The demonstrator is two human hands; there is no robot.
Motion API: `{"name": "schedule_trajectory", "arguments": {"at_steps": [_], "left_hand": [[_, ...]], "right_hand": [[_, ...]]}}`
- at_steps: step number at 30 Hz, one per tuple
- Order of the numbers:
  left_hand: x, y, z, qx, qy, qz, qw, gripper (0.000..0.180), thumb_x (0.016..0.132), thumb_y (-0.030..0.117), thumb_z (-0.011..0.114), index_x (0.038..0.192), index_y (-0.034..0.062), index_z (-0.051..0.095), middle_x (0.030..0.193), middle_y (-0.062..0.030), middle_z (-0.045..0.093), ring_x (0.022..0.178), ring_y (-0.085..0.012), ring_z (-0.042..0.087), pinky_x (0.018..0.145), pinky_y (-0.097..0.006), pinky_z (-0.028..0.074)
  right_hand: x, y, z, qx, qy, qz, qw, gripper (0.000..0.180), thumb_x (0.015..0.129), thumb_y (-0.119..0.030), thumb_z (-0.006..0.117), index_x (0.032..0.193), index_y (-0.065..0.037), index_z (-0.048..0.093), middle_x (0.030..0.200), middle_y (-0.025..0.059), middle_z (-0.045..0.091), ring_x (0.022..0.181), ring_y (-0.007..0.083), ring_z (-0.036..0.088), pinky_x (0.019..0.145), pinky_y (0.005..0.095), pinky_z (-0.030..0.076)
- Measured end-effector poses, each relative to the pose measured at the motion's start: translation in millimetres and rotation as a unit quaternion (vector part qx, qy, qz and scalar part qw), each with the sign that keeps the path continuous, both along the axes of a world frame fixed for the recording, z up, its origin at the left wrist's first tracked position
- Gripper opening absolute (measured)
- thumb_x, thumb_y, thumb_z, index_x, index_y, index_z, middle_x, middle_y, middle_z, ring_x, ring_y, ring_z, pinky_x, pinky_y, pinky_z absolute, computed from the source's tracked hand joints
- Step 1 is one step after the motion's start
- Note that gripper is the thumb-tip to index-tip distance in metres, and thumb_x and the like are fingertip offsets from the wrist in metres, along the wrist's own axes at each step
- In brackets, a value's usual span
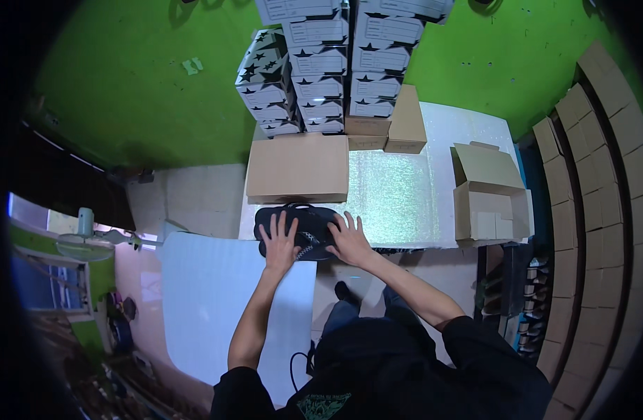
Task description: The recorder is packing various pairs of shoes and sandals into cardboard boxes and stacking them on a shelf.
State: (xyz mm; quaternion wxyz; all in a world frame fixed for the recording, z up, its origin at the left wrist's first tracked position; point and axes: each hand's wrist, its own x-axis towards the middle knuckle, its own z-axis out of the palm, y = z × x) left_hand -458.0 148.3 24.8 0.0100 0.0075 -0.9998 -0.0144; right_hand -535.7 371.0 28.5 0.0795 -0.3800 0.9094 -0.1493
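Black item (313, 229) (bag or footwear, can't tell which) lies at the near edge of the table (398, 210), roughly screen centre; left hand (280, 243) palm down on it, fingers spread; right hand (351, 241) spread too, laid against its 3 o'clock end; neither looks to be pinching anything. Progress, as judged: part-way; item is out on the table and under both hands, not in any box; a closed brown carton (298, 166) sits just beyond at 12 o'clock, star-printed boxes (318, 87) stacked farther past it; an open carton (491, 171) at 3 o'clock has its lid raised, pale pieces inside; handling of the item looks unfinished, boxing not done.
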Motion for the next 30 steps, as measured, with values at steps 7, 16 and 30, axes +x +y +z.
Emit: {"name": "schedule_trajectory", "arguments": {"at_steps": [7,16,30], "left_hand": [[-43.6,-14.4,2.2,-0.023,-0.047,-0.07,0.996,0.119,0.041,0.047,0.095,0.142,0.0064,0.048,0.162,-0.0215,0.019,0.152,-0.0419,0.012,0.114,-0.071,0.018],[-25.9,-17.5,9.6,0.026,-0.03,-0.091,0.995,0.094,0.047,0.044,0.094,0.121,0.0029,0.053,0.157,-0.0226,0.026,0.151,-0.0429,0.013,0.115,-0.071,0.013],[33.0,-26.7,-15.1,0.058,0.08,-0.058,0.993,0.012,0.08,0.003,0.06,0.092,0.002,0.058,0.16,-0.0185,0.031,0.15,-0.0416,0.021,0.113,-0.074,0.012]], "right_hand": [[-9.3,-57.8,-0.9,0.12,-0.014,-0.011,0.993,0.123,0.054,-0.056,0.089,0.148,0.003,0.036,0.155,0.0254,0.029,0.144,0.051,0.024,0.111,0.0687,0.027],[-10.1,-52.6,-33.1,0.125,0.004,0.02,0.992,0.079,0.06,-0.034,0.09,0.121,0.002,0.056,0.144,0.021,0.042,0.14,0.0422,0.034,0.111,0.0684,0.026],[28.2,-30.5,-46.2,0.022,0.083,0.121,0.989,0.026,0.087,-0.017,0.055,0.105,0.0,0.062,0.139,0.0202,0.05,0.139,0.0425,0.036,0.113,0.0715,0.02]]}}
